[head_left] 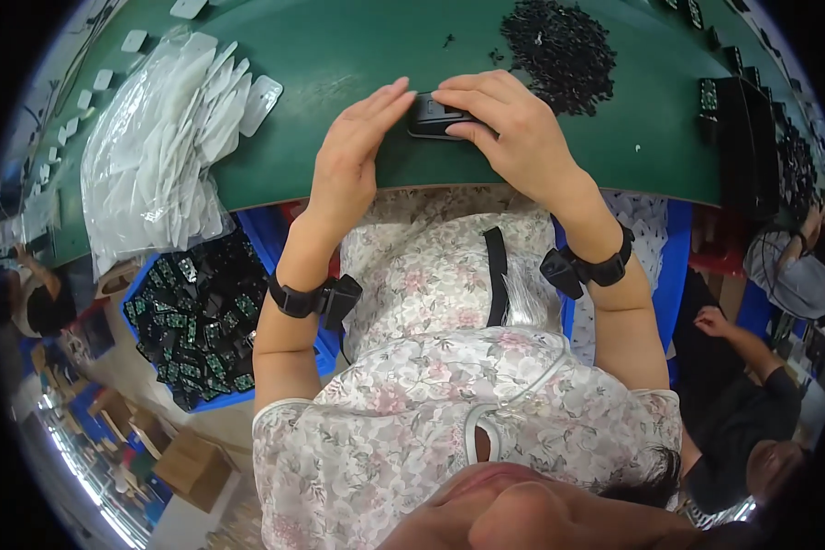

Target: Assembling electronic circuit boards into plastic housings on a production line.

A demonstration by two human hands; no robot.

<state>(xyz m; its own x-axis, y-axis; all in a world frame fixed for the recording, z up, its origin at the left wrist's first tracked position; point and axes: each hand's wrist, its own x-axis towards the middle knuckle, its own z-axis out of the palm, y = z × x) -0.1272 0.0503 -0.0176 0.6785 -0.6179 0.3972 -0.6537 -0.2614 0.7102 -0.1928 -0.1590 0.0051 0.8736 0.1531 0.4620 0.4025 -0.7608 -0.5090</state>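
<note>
A small black plastic case [428, 114] with rounded corners lies on the green table [339, 64], close to the near edge. My right hand [521, 128] grips its right side, thumb at the near edge and fingers over the far edge. On the opposite side, my left hand [350, 151] is held upright with its fingers stretched out, the fingertips beside or touching the case's left end; contact is hard to tell. Part of the case is hidden under my right fingers.
Small black parts [559, 55] lie heaped at the far right. A clear bag of white plastic pieces [156, 156] covers the left side. Blue bins hold circuit boards [192, 316] and white parts [640, 225] below the table edge. A black box [741, 137] stands right; people sit both sides.
</note>
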